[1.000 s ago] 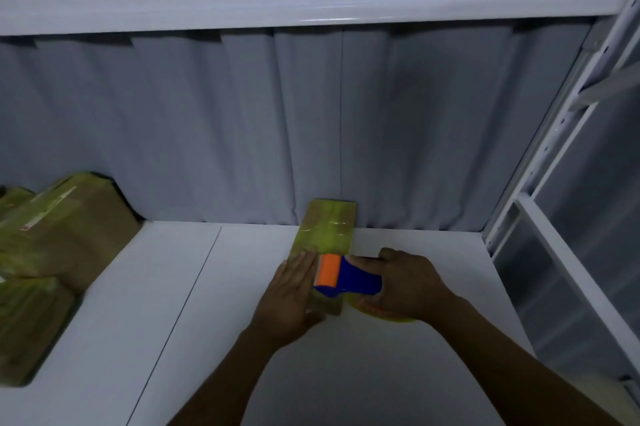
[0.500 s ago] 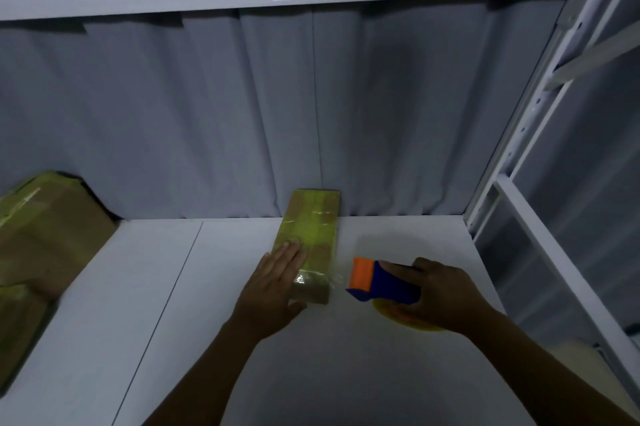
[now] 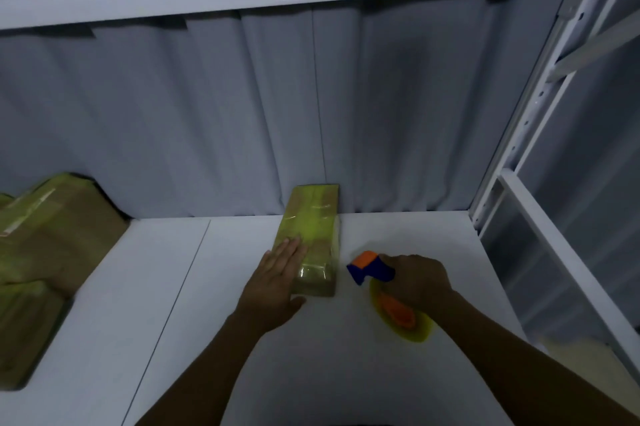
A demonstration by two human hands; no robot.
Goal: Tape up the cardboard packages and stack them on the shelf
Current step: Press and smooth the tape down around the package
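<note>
Head view: our right hand (image 3: 420, 282) curls round the blue-and-orange tape dispenser (image 3: 372, 268) just right of the narrow taped package (image 3: 313, 218), which our left hand (image 3: 277, 282) presses flat-fingered on the white shelf (image 3: 173, 287), other packages (image 3: 52, 235) stacked far left.

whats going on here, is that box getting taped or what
A person is taping a narrow cardboard package on a white shelf. The left hand lies flat on the package's near end. The right hand grips a blue and orange tape dispenser just to the right of the package, not touching it. Yellowish tape already covers the package's top. More taped packages sit stacked at the shelf's left edge.
</note>
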